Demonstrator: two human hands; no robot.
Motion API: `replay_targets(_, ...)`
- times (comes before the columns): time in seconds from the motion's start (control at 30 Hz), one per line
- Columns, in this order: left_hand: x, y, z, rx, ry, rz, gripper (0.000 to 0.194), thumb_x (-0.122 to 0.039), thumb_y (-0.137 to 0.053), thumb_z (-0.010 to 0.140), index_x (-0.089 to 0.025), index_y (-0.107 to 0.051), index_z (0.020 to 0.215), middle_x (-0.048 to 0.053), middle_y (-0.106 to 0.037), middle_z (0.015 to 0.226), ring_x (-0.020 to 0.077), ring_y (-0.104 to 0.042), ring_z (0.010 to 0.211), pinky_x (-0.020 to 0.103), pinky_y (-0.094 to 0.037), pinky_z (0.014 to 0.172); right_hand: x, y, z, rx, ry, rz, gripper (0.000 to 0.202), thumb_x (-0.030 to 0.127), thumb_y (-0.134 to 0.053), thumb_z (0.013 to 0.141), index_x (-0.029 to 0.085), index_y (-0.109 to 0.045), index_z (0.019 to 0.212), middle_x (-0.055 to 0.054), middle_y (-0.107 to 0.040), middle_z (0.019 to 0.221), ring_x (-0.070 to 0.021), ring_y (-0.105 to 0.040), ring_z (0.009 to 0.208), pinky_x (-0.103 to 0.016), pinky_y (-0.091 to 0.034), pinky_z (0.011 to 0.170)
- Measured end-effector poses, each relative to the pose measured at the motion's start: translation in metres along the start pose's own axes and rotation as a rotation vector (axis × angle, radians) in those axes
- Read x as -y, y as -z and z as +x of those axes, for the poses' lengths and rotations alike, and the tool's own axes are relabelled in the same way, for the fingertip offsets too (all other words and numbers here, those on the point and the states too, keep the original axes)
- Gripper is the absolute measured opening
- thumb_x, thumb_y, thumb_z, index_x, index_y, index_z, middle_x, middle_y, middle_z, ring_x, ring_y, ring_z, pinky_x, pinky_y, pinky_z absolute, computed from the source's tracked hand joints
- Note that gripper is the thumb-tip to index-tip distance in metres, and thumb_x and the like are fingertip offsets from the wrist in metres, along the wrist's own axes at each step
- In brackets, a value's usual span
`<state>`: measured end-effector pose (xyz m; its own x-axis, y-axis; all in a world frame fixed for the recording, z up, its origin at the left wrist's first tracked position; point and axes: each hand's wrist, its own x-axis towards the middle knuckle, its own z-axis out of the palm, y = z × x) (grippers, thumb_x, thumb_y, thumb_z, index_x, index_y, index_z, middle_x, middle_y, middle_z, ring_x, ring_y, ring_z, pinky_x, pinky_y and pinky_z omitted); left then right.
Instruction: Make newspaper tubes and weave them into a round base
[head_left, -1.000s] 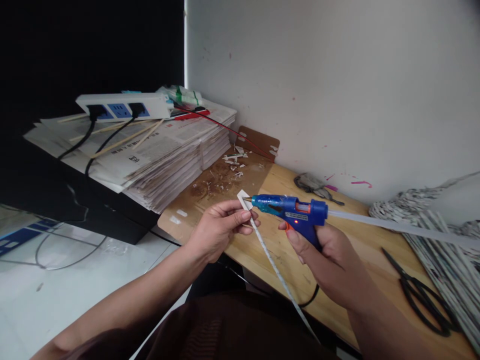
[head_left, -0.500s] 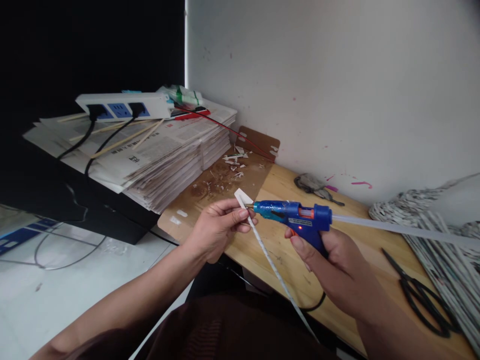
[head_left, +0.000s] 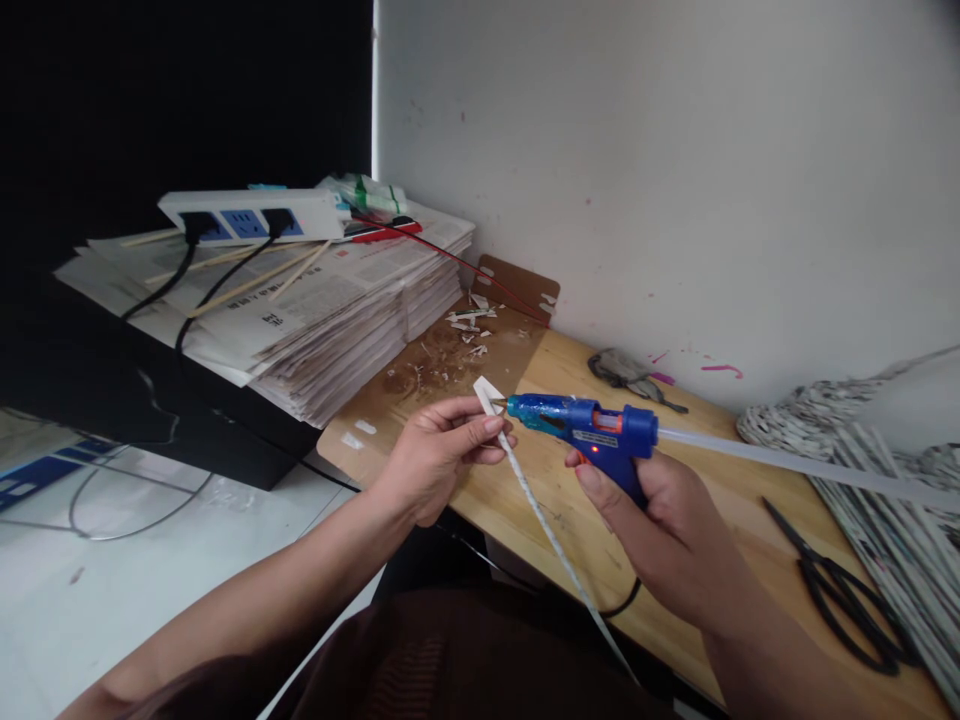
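Note:
Between the thumb and fingers of my left hand [head_left: 450, 440] is the upper end of a thin rolled paper stick [head_left: 551, 535], which slants down to the right past the table edge. A flat white strip [head_left: 486, 388] shows at that end, above my thumb. My right hand [head_left: 656, 515] is wrapped round the grip of a blue hot glue gun [head_left: 581, 420] with a red light lit. Its nozzle points left, at the white strip just above my left fingertips. A long translucent glue stick [head_left: 750, 452] runs out of the gun's back.
Black scissors [head_left: 840, 590] lie at the right, beside a bundle of paper sticks [head_left: 892, 540]. Stained cardboard [head_left: 420, 375] with paper scraps covers the table's left part. Behind stands a newspaper stack [head_left: 352, 330] bearing a power strip [head_left: 251, 215]. A grey rag [head_left: 630, 375] lies near the wall.
The glue gun has shifted slightly left and tilted a little, its nozzle staying by the strip. My left hand keeps its pinch, and the white strip has turned slightly.

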<state>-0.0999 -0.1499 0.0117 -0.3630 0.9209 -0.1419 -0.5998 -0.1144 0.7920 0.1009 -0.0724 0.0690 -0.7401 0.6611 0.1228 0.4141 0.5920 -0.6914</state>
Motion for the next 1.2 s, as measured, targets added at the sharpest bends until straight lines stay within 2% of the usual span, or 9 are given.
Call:
replay_targets(0.2, -0.0021, -0.0013, 0.0003, -0.01, -0.005, 0.02, 0.018, -0.02, -0.083, 0.071, -0.013, -0.075, 0.085, 0.006, -0.074, 0.076, 0.0122, -0.07, 0.07, 0.017, -0.057, 0.062, 0.0007, 0.0012, -0.0021, -0.006, 0.025, 0.028, 0.024, 0.039, -0.051, 0.097, 0.019, -0.064, 0.091, 0.0, -0.06, 0.071, -0.014, -0.053, 0.063, -0.027, -0.045, 0.061)
replay_targets(0.4, -0.0012, -0.0013, 0.0004, -0.01, -0.003, 0.018, 0.019, -0.02, -0.083, 0.071, -0.013, -0.076, 0.087, 0.005, -0.074, 0.075, 0.0116, -0.07, 0.069, 0.017, -0.057, 0.063, -0.0001, -0.0026, 0.0005, -0.012, 0.029, 0.003, 0.025, 0.039, -0.051, 0.097, 0.018, -0.064, 0.092, -0.004, -0.066, 0.08, -0.0162, -0.058, 0.069, -0.028, -0.044, 0.06)
replay_targets(0.53, -0.0007, -0.0011, 0.0002, 0.003, -0.005, 0.024, 0.018, -0.02, -0.083, 0.071, -0.014, -0.076, 0.087, 0.005, -0.075, 0.079, 0.0119, -0.071, 0.072, 0.016, -0.057, 0.062, -0.0011, -0.0042, 0.002, -0.033, 0.045, 0.017, 0.025, 0.039, -0.05, 0.097, 0.019, -0.063, 0.094, -0.001, -0.06, 0.072, -0.0147, -0.054, 0.064, -0.028, -0.042, 0.059)
replay_targets(0.7, -0.002, -0.0015, 0.0006, -0.008, 0.007, 0.026, 0.017, -0.02, -0.083, 0.072, -0.014, -0.077, 0.086, 0.004, -0.074, 0.075, 0.0108, -0.07, 0.069, 0.016, -0.057, 0.063, -0.0028, -0.0037, 0.0003, 0.002, 0.013, 0.048, 0.026, 0.041, -0.049, 0.098, 0.019, -0.062, 0.091, 0.001, -0.054, 0.066, -0.0133, -0.049, 0.059, -0.027, -0.04, 0.056)
replay_targets(0.93, -0.0009, -0.0003, 0.0022, -0.023, 0.006, 0.008, 0.02, -0.02, -0.084, 0.07, -0.013, -0.077, 0.088, 0.005, -0.075, 0.075, 0.0102, -0.07, 0.067, 0.016, -0.057, 0.062, -0.0025, -0.0026, -0.0006, -0.001, 0.033, 0.014, 0.024, 0.039, -0.049, 0.098, 0.019, -0.063, 0.097, -0.003, -0.066, 0.085, -0.0166, -0.059, 0.076, -0.029, -0.046, 0.068)
replay_targets(1.2, -0.0011, 0.0002, 0.0016, -0.044, -0.004, 0.006, 0.023, -0.021, -0.085, 0.068, -0.013, -0.077, 0.088, 0.006, -0.076, 0.077, 0.0113, -0.07, 0.067, 0.016, -0.058, 0.061, -0.0027, -0.0048, 0.0002, -0.005, 0.059, 0.014, 0.02, 0.036, -0.051, 0.097, 0.02, -0.063, 0.1, -0.003, -0.07, 0.092, -0.0183, -0.063, 0.085, -0.029, -0.047, 0.071)
